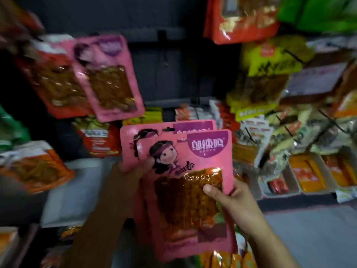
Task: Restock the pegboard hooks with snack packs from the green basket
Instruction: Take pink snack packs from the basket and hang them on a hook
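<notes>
Pink packs fill the left part of what I see. On the far left, some orange packs (pixel 36 167) lie low on a shelf, and above them a red pack (pixel 52 78) and a pink pack (pixel 110 78) already hang on the dark pegboard (pixel 170 64), both swinging tilted and blurred. So I judge that at least one pink pack is on its hook, though I cannot see the hook itself.

In the middle, my left hand (pixel 133 173) grips a small stack of pink packs (pixel 148 132) from the side, the thumb pressing on the front. The front pack (pixel 195 190) of this stack stands nearly upright: its long side runs up and down, the end with the hanging hole points up toward the board, and the printed face looks at me. My right hand (pixel 233 202) pinches this front pack at its right edge, thumb on the clear window, fingers behind. It seems I am separating it from the others.

I hold at least two or three packs, so the work is not finished. The green basket I cannot find with certainty; only some green shows low under the packs.

To the right, yellow packs (pixel 266 74) and many others hang on black hooks (pixel 289 53), and boxes of small snacks (pixel 309 175) stand below.
</notes>
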